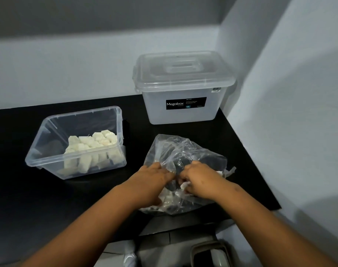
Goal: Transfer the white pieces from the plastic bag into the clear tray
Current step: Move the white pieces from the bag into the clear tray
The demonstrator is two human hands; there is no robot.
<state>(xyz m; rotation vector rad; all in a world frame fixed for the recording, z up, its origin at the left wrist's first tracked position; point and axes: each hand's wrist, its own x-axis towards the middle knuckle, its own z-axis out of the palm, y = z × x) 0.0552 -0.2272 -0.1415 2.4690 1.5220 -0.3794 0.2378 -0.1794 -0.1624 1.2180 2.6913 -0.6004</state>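
Observation:
A crumpled clear plastic bag [185,151] lies on the black counter, right of centre, with a few white pieces [169,199] showing through its near end. My left hand [152,182] and my right hand [199,180] sit side by side at the bag's near opening, fingers curled into the plastic. My right fingertips touch something white there, half hidden. The clear tray [39,149] stands to the left, open-topped, holding several white pieces [93,143] piled toward its right side.
A lidded translucent storage box [183,85] labelled Megabox stands at the back right against the wall. The black counter [29,199] ends at a wall on the right and at a front edge near my forearms. A bin-like object [208,253] sits below.

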